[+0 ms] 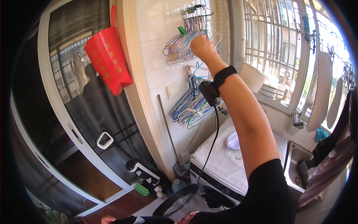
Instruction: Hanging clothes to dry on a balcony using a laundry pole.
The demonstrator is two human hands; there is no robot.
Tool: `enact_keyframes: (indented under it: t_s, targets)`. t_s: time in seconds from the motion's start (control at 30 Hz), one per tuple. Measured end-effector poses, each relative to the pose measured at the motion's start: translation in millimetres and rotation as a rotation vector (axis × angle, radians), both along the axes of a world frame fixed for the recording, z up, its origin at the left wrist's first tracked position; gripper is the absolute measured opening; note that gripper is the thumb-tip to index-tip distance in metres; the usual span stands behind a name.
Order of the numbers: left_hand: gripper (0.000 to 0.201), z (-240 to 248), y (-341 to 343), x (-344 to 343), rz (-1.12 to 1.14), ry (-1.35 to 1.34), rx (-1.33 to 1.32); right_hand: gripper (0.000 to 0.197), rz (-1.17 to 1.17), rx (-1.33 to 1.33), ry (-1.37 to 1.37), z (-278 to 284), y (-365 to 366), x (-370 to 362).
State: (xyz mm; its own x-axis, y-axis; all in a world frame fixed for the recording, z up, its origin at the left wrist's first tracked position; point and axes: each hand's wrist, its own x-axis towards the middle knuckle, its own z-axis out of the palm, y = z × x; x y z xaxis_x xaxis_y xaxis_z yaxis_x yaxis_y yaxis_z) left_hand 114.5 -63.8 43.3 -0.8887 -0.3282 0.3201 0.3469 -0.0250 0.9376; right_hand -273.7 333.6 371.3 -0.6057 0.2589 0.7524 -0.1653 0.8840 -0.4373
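My right arm stretches up to the tiled wall, where my right hand (203, 46) is closed at the upper bundle of clothes hangers (180, 48). Its fingers curl in among the thin coloured hangers, which partly hide them. Below it hangs a second, thicker bundle of hangers (186, 104), blue, white and green, partly behind my forearm. A black strap with a dark device (209, 92) and a cable sits on my right wrist. At the bottom edge only a bit of my left hand (108, 219) shows, beside dark cloth (128, 220) with a white label; its fingers are mostly cut off.
Underneath my right arm stands a white-topped washing machine (216, 160), its round door (177, 201) swung open. A sink (297, 164) and hanging clothes (332, 168) are at right. On the left are a red bag (109, 61), sliding glass doors (71, 130) and a vacuum cleaner (143, 173).
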Motion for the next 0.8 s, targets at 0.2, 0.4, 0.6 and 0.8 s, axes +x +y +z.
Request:
enact_keyframes:
  t_s: [0.2, 0.4, 0.6, 0.8]
  targets:
    - [0.028, 1, 1, 1, -0.034, 0.002, 0.000, 0.031, -0.090, 0.087, -0.054, -5, 9, 5]
    - [0.026, -2, 2, -1, -0.058, 0.003, -0.009, 0.026, -0.019, -0.237, 0.032, -26, 12, -2]
    - [0.030, -2, 4, -1, -0.057, -0.005, -0.024, 0.029, -0.020, -0.310, -0.039, -27, 5, -3]
    - [0.028, 3, 10, 3, -0.073, 0.040, -0.035, 0.029, -0.092, -0.107, -0.030, -29, -5, -14]
